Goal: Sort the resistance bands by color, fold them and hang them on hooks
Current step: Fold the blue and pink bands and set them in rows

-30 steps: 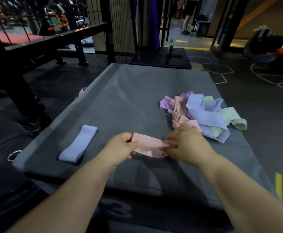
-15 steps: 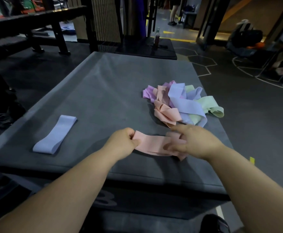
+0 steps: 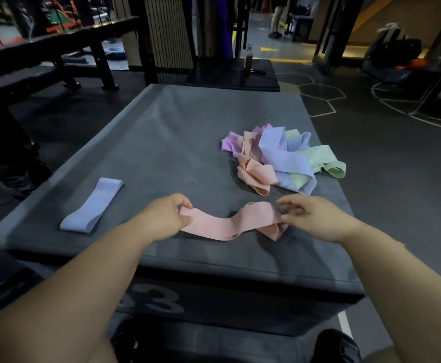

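Low in the frame's centre, the pink band lies on the box; the left hand pinches its left end; the right hand, fingers apart, touches its twisted right end; 1 blue band lies left; pile centre right.

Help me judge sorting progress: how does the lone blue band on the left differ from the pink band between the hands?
The blue band lies flat and straight; the pink band is wavy, its right end twisted. The blue band is untouched; the pink band is pinched by the left hand, with the right hand at its other end. Both are fabric loops on the grey pad.
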